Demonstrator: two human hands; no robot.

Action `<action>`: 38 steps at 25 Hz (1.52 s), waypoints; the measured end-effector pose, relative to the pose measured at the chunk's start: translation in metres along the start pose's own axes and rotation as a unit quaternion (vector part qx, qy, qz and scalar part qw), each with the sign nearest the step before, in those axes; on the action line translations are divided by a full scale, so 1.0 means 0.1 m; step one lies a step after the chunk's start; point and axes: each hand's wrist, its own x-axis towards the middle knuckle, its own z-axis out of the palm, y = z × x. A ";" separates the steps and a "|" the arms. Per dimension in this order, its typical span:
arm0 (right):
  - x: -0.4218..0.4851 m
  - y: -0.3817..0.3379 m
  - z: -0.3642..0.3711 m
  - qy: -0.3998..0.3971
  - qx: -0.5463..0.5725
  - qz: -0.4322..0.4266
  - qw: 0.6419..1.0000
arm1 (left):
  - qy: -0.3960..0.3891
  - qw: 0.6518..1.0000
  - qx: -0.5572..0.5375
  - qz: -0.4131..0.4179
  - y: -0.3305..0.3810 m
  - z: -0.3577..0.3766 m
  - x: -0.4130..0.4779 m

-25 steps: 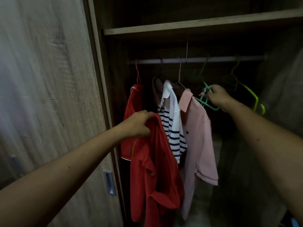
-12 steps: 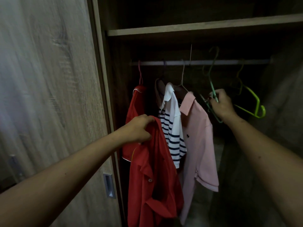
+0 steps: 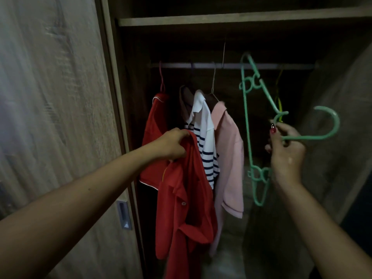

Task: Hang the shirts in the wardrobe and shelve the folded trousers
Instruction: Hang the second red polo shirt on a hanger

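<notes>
**A:** How are our hands placed?

**B:** Our left hand point(image 3: 174, 143) is bunched round the collar of the loose red polo shirt point(image 3: 187, 198). The shirt hangs limp before the wardrobe opening, at seven o'clock from the striped polo point(image 3: 205, 141). Our right hand point(image 3: 285, 150) pinches the green plastic hanger point(image 3: 246, 121) at its neck. The hanger is off the rail point(image 3: 231, 65) and turned on end, with its hook pointing to three o'clock. The two hands are well apart.

**A:** What could go wrong from here?

**B:** We judge three hazards.
- **Hanger swing:** only our fingertips hold the hanger, so its long body may swing. It could snag the pink polo point(image 3: 229, 154) at its nine o'clock, or foul the yellow-green hanger point(image 3: 279, 101) at twelve o'clock from our right hand.
- **Poor threading:** we grip the shirt as a single bunch. A hanger arm fed into the neck may therefore catch the placket or enter a sleeve, and the shirt would then sit lopsided and be apt to slide off.
- **Dragging a neighbour:** the red cloth lies against the striped polo, so a tug may drag that shirt askew on its wire hanger.

**A:** And the trousers?

**B:** No folded trousers appear in this view. The shelf point(image 3: 221, 20) lies at twelve o'clock and its top is hidden from us.
</notes>
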 end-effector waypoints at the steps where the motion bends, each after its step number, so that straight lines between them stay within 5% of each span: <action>1: -0.15 -0.19 0.01 -0.018 0.070 -0.004 0.997 | -0.005 1.000 -0.009 0.000 0.03 0.03 0.00; 5: -0.55 -0.62 0.26 -0.104 0.253 -0.026 0.962 | -0.035 0.997 -0.071 0.016 0.17 0.13 0.01; 13: -0.79 0.15 -0.15 -0.310 -0.033 0.077 0.947 | 0.000 0.931 -0.365 -0.031 -0.16 -0.25 -0.24; 15: -0.60 0.10 -0.37 -0.392 -0.109 0.081 0.910 | 0.023 0.957 -0.286 -0.044 -0.33 -0.27 -0.26; 18: -0.35 -0.10 -0.43 -0.486 -0.205 0.022 0.849 | 0.038 0.999 -0.015 -0.001 -0.39 -0.19 -0.27; 23: -0.38 -0.33 0.00 -0.497 -0.287 -0.027 0.819 | -0.002 0.983 0.085 0.161 -0.14 0.06 -0.23; 26: -0.28 -0.42 0.05 -0.455 -0.263 0.000 0.851 | -0.053 0.981 0.010 0.187 -0.17 0.13 -0.23; 29: -0.24 -0.44 -0.01 -0.452 -0.269 0.014 0.850 | -0.001 0.975 -0.112 0.192 -0.40 0.16 -0.22; 33: -0.23 -0.48 -0.06 -0.427 -0.238 0.001 0.872 | 0.008 0.985 0.007 0.170 -0.68 0.37 -0.22; 38: -0.17 -0.44 -0.15 -0.458 -0.257 -0.007 0.851 | 0.106 0.965 -0.154 0.186 -0.64 0.53 -0.18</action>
